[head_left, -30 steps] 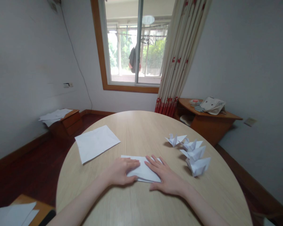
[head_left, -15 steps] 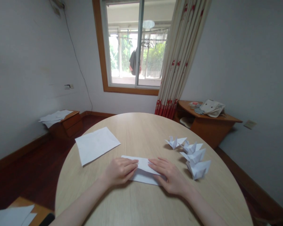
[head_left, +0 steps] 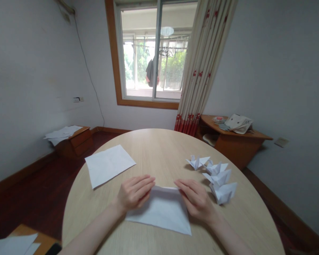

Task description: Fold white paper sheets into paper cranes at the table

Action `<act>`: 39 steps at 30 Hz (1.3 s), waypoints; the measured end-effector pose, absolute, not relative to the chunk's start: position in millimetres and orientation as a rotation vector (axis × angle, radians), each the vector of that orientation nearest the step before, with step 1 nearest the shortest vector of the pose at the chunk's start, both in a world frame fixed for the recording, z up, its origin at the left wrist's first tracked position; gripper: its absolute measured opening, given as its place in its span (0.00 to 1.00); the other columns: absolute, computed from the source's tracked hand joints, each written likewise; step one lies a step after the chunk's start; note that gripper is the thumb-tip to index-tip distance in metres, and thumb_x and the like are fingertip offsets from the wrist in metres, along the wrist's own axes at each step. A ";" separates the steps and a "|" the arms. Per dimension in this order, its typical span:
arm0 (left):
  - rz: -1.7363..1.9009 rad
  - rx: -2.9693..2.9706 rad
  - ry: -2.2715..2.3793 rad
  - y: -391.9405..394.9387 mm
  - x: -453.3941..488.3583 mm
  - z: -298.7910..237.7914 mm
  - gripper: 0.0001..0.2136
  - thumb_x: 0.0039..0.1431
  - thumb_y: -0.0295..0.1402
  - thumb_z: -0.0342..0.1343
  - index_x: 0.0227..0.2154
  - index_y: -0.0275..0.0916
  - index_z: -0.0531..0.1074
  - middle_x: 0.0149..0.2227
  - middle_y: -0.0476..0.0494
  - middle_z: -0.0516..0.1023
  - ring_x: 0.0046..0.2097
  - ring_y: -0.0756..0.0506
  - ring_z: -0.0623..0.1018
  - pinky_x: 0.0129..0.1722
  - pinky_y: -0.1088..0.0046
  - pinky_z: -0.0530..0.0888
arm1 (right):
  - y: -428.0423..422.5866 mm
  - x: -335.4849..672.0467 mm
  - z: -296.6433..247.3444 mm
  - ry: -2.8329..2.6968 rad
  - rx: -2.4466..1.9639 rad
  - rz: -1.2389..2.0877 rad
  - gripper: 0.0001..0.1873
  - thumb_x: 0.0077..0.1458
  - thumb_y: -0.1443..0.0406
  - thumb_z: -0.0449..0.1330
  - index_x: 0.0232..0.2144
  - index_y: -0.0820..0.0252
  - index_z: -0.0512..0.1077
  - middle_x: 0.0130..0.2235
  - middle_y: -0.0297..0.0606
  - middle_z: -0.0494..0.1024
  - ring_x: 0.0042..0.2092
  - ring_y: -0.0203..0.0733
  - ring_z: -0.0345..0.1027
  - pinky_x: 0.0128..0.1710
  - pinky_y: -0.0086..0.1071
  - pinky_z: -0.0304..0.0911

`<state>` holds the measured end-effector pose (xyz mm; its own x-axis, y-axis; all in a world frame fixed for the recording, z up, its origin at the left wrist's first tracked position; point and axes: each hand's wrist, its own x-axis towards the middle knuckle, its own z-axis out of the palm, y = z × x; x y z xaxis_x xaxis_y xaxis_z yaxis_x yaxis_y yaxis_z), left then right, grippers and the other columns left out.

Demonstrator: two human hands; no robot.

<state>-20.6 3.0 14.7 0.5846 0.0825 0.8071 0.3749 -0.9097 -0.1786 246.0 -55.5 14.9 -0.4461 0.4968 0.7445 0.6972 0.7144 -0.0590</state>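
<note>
A sheet of white paper (head_left: 163,210) lies before me on the round table, its near edge slanting towards me and its far edge slightly raised. At the far left corner, my left hand (head_left: 137,192) is closed on the paper, thumb tucked beneath the fingers. My right hand (head_left: 196,199) pinches the far right corner. Both sets of fingertips cover parts of the far edge. To the right of my right hand stands a row of several folded paper cranes (head_left: 224,193). Beyond my left hand rests another sheet, plain white paper (head_left: 110,165), lying flat.
The round wooden table (head_left: 154,145) fills the middle. Behind it on the right is a corner desk (head_left: 228,138) with a cloth bag (head_left: 239,123). A low drawer cabinet (head_left: 81,141) with papers stands at left. More sheets (head_left: 14,244) lie at the lower left.
The paper between my hands has opened out towards me, and more of its surface shows. Both hands now grip its far edge, where earlier they held a folded-over strip.
</note>
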 end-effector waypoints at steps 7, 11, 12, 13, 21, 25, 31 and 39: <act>-1.289 -2.389 -0.456 6.0 -20.4 15.0 0.21 0.59 0.24 0.51 0.56 0.40 0.64 0.46 0.44 0.80 0.49 0.45 0.76 0.51 0.66 0.70 | -50.7 247.5 4.3 -2.000 -0.984 -0.443 0.33 0.60 0.73 0.49 0.65 0.48 0.52 0.51 0.45 0.73 0.50 0.49 0.69 0.48 0.44 0.67; -1.303 -2.275 -0.538 7.9 -20.8 10.9 0.23 0.61 0.26 0.50 0.59 0.44 0.61 0.46 0.45 0.79 0.49 0.45 0.76 0.55 0.65 0.65 | -48.0 244.1 1.9 -1.977 -1.014 -0.549 0.34 0.60 0.73 0.48 0.65 0.48 0.50 0.53 0.44 0.72 0.53 0.50 0.66 0.50 0.46 0.64; -1.311 -2.244 -0.551 8.5 -20.7 10.0 0.22 0.61 0.26 0.50 0.59 0.44 0.61 0.46 0.45 0.79 0.49 0.45 0.75 0.55 0.64 0.65 | -47.9 243.1 1.1 -1.975 -1.016 -0.581 0.34 0.59 0.73 0.48 0.66 0.49 0.49 0.53 0.44 0.72 0.54 0.50 0.65 0.51 0.46 0.62; -1.318 -2.217 -0.560 9.1 -20.5 9.3 0.22 0.62 0.26 0.50 0.59 0.44 0.61 0.45 0.45 0.80 0.49 0.45 0.75 0.55 0.64 0.65 | -47.9 242.2 -0.1 -1.974 -1.018 -0.612 0.35 0.59 0.74 0.48 0.66 0.49 0.48 0.52 0.43 0.72 0.54 0.50 0.64 0.53 0.46 0.61; -1.254 -2.302 -0.662 14.8 -16.3 -0.8 0.23 0.64 0.23 0.45 0.61 0.45 0.58 0.49 0.43 0.76 0.52 0.44 0.73 0.54 0.64 0.66 | -50.8 235.1 -19.4 -2.227 -0.990 -0.595 0.36 0.59 0.73 0.47 0.66 0.47 0.45 0.56 0.35 0.72 0.56 0.44 0.63 0.58 0.41 0.51; -1.172 -2.414 -0.711 16.7 -13.8 -6.7 0.25 0.63 0.21 0.43 0.62 0.44 0.56 0.53 0.41 0.73 0.54 0.43 0.70 0.56 0.62 0.65 | -50.3 223.5 -16.2 -2.387 -0.973 -0.451 0.33 0.57 0.74 0.48 0.64 0.56 0.53 0.59 0.42 0.68 0.60 0.46 0.59 0.59 0.44 0.53; -1.084 -2.627 -0.799 19.9 -13.1 -7.2 0.25 0.63 0.22 0.43 0.62 0.42 0.55 0.57 0.37 0.68 0.57 0.41 0.68 0.54 0.59 0.69 | -46.5 215.4 -10.0 -2.547 -1.122 -0.203 0.25 0.63 0.68 0.49 0.61 0.56 0.59 0.64 0.41 0.58 0.65 0.48 0.51 0.62 0.50 0.52; -0.958 -2.893 -0.966 24.4 -14.9 -16.9 0.19 0.62 0.25 0.47 0.55 0.40 0.64 0.56 0.39 0.70 0.55 0.42 0.71 0.53 0.61 0.72 | -44.7 216.4 -12.5 -2.608 -1.263 0.042 0.23 0.66 0.62 0.47 0.62 0.56 0.58 0.65 0.41 0.57 0.66 0.47 0.45 0.64 0.52 0.48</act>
